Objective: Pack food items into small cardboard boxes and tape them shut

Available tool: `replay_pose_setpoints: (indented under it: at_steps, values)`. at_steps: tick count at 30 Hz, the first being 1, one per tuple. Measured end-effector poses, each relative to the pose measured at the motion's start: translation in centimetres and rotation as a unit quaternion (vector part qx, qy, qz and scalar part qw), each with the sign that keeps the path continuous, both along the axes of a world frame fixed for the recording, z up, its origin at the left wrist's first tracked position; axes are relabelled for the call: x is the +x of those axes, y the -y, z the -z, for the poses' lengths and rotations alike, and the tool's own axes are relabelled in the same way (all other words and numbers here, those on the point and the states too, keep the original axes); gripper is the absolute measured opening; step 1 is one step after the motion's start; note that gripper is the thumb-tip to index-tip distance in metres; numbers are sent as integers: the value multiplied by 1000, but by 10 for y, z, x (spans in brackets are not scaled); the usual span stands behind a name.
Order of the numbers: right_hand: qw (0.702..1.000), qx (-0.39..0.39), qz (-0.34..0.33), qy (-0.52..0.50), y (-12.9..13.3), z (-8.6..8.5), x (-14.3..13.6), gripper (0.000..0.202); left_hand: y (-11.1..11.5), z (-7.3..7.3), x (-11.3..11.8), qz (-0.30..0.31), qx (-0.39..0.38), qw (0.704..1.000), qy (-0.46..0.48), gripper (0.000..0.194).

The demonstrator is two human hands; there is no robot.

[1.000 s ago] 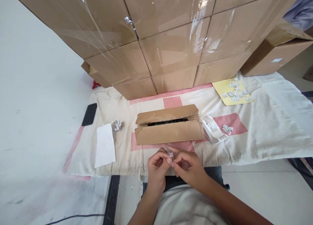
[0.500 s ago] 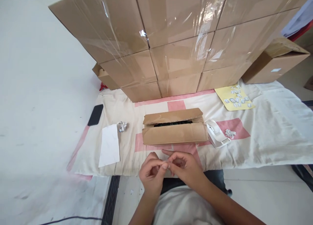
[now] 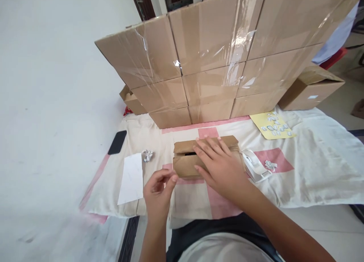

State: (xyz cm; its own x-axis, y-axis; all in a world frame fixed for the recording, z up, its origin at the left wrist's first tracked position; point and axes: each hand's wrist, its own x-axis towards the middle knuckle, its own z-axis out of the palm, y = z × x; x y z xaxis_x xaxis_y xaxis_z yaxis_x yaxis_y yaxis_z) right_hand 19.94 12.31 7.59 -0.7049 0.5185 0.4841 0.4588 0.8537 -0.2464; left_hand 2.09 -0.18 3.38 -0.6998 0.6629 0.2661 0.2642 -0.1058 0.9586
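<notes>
A small cardboard box [image 3: 186, 166] lies on the cloth, its top flaps nearly together with a narrow dark gap between them. My right hand [image 3: 220, 165] rests on the flaps with its fingers spread and holds nothing. Beside the box's lower left corner, my left hand [image 3: 159, 188] has its thumb and index finger brought together; whatever they pinch is too small to make out. A white tape dispenser [image 3: 256, 166] stands against the right end of the box.
Tall taped cardboard boxes [image 3: 210, 65] stand behind. Left are a black phone [image 3: 117, 142], white paper [image 3: 131, 178] and a crumpled scrap [image 3: 148, 155]. Right are a yellow sheet [image 3: 263, 130] with small stickers, another scrap [image 3: 270, 165] and an open carton [image 3: 309, 89].
My hands have parted. The right one has moved up onto the box flaps and spread out, pressing the gap narrower; the left has moved left to the box's corner. The view has shifted.
</notes>
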Motion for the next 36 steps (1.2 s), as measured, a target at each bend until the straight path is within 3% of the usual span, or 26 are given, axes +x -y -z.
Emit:
replay_pose_setpoints:
  at_steps: [6, 14, 24, 32, 36]
  values:
    - [997, -13, 12, 72, -2, 18, -7, 47, -25, -24, 3, 56, -105, 990, 77, 79]
    - [997, -23, 15, 76, -3, 14, -6, 46, -44, -36, 1, 38, -187, 975, 116, 80]
    - [995, -25, 24, 88, -3, 10, -6, 44, -56, -58, -7, 29, -290, 952, 98, 80]
    - [996, -40, 23, 81, -5, 9, -6, 44, -62, -52, -8, -25, -265, 958, 103, 73]
    - [997, -43, 15, 66, -5, 10, -4, 44, -62, -55, -10, -39, -252, 959, 126, 70]
